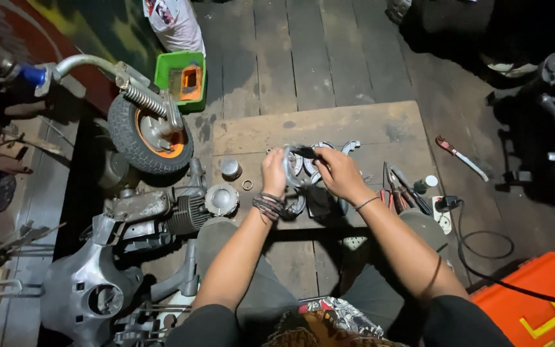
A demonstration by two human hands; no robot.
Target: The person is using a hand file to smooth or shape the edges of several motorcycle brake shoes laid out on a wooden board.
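L hand (273, 172) pinches a curved metal part (290, 168); R hand (334, 172) pinches a dark brush (304, 152) w/ bristles on it, above the wooden board (380, 125).

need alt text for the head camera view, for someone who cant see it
Seen from above, a person's left hand and right hand hold a curved metal part over a wooden board strewn with metal parts, a small wheel at left.

white printed bag (173, 24) lies top left.
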